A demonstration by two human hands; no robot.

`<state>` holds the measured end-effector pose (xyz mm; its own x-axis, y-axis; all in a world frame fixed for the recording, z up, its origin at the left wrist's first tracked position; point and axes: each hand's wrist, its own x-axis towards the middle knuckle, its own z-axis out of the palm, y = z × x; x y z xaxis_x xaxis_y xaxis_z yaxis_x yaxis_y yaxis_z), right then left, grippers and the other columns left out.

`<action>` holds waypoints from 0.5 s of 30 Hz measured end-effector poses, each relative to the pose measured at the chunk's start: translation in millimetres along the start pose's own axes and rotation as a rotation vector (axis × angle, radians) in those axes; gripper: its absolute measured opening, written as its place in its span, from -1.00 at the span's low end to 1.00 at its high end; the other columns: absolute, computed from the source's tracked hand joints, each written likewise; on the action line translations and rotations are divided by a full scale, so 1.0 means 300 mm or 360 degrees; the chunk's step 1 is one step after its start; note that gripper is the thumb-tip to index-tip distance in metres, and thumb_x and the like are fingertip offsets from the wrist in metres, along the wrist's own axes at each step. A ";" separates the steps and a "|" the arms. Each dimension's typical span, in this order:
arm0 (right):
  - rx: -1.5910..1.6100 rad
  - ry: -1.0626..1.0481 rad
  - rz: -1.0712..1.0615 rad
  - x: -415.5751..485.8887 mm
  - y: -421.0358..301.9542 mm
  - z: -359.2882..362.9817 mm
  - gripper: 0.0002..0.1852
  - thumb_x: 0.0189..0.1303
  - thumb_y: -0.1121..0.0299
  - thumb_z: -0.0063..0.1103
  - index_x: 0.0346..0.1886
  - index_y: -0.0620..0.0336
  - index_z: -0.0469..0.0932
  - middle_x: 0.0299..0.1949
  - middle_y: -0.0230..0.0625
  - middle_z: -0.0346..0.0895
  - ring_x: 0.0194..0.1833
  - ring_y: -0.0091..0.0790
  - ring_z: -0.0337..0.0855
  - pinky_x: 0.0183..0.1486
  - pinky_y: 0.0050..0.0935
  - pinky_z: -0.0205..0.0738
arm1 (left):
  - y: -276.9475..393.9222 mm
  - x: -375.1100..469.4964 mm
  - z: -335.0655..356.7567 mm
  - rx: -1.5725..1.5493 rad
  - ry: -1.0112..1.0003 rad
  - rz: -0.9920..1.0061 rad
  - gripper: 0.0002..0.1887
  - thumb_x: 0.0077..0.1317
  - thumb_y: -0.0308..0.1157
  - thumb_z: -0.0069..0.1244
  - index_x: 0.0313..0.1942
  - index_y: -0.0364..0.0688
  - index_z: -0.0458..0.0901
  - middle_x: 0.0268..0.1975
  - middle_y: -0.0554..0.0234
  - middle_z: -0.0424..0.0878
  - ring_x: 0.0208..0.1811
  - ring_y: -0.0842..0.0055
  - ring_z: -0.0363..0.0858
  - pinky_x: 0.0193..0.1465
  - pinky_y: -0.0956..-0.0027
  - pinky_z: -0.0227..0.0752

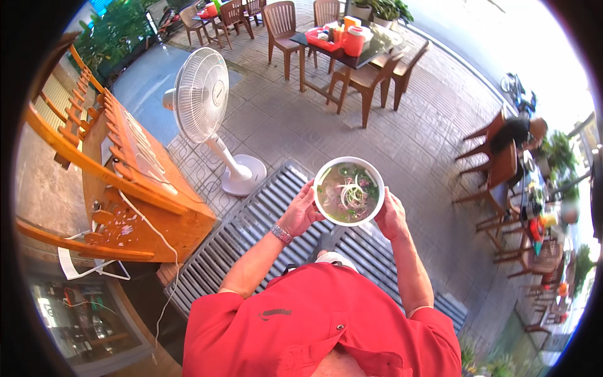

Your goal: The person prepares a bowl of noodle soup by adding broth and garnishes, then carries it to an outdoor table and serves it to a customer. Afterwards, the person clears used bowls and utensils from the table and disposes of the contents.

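Observation:
A white bowl of noodle soup is held out in front of my chest, between both hands. Sliced onion rings, chopped green herbs and pinkish meat float in the cloudy broth. My left hand grips the bowl's left side, and a metal-band watch circles that wrist. On the opposite side, my right hand holds the rim and wall. The bowl looks about level. Its underside and some of my fingertips are hidden.
Under me lies a slatted metal grate. A white pedestal fan stands ahead left, beside an orange wooden structure with a dangling white cable. Ahead is a dark table with wooden chairs. A seated person is at right.

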<state>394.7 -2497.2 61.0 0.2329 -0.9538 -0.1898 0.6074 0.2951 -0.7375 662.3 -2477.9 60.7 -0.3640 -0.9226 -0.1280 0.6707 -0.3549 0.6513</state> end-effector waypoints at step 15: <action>-0.0080 -0.0247 0.0187 1.453 -0.196 0.069 -0.59 0.58 0.15 -0.19 0.13 0.29 0.50 0.00 -0.24 0.65 -0.03 -0.35 0.70 0.08 -0.26 0.65 | 0.604 1.075 -0.382 0.0058 0.0160 0.0243 -0.37 0.46 -0.05 -0.03 0.44 0.05 0.17 0.33 0.23 0.42 0.29 0.34 0.51 0.11 0.06 0.68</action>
<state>476.2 -2929.1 35.1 0.4165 -0.8917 -0.1771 0.5312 0.3968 -0.7486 740.5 -2857.0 51.8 -0.1922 -0.9764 -0.0986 0.6885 -0.2058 0.6954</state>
